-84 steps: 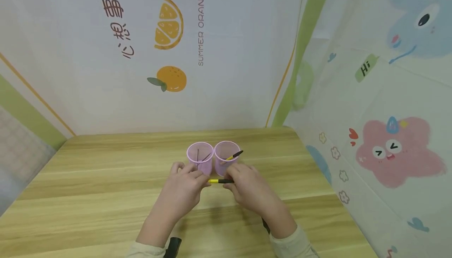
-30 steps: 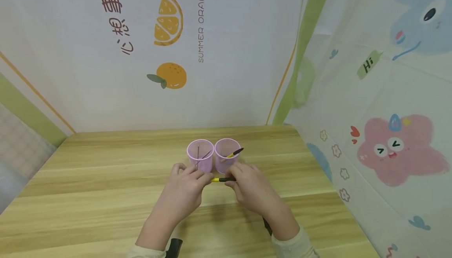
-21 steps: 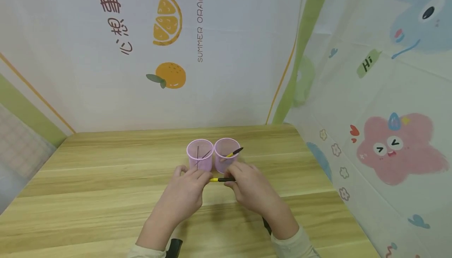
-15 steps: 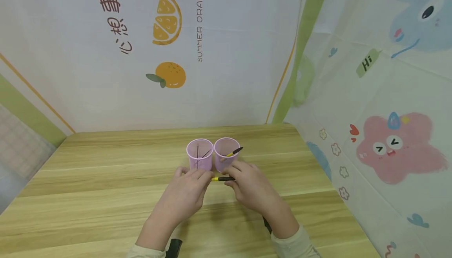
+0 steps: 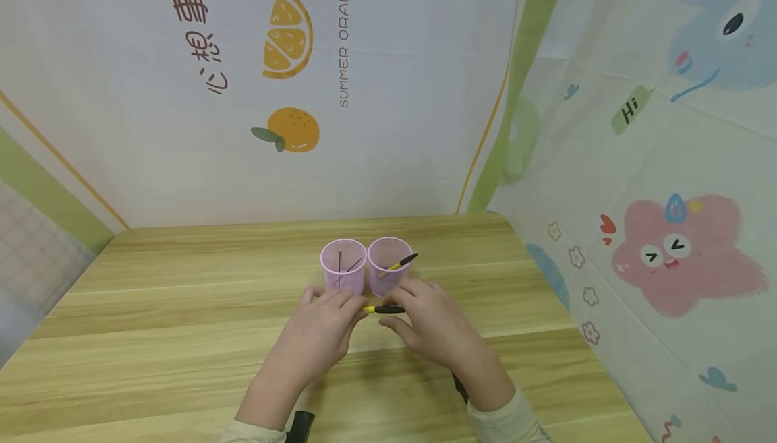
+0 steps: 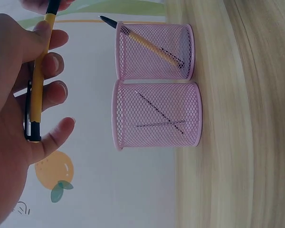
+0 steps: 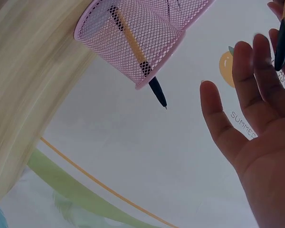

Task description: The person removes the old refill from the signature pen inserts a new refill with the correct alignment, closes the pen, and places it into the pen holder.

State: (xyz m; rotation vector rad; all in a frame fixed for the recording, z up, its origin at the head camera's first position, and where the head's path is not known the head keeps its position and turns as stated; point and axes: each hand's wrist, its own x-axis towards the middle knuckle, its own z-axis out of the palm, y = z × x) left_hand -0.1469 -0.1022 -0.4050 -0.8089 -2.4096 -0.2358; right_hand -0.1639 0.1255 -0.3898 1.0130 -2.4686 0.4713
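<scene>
A yellow and black ballpoint pen [image 6: 36, 88] with a black clip is held crosswise by my left hand [image 5: 322, 325], thumb on its barrel and fingers behind. Its black grip [image 5: 388, 309] points right, toward my right hand [image 5: 434, 321]. That hand's thumb stands apart below the grip and its fingers [image 7: 211, 104] are loosely extended close to the pen. Just beyond the hands are two pink mesh pen holders side by side. The left holder [image 6: 116, 116] has two thin dark rods [image 6: 159, 124] inside. In the right holder [image 6: 118, 52] leans another yellow pen [image 7: 157, 92], black tip up.
The holders stand on a wood-grain table [image 5: 182, 335]. Behind the table hangs a white cloth [image 5: 413, 146] with orange prints. A second cloth with cartoon prints [image 5: 686, 254] runs along the right side.
My right thumb has moved down, away from the pen's black grip, which the right hand pinched before. My left hand keeps its hold on the pen; the holders stay put.
</scene>
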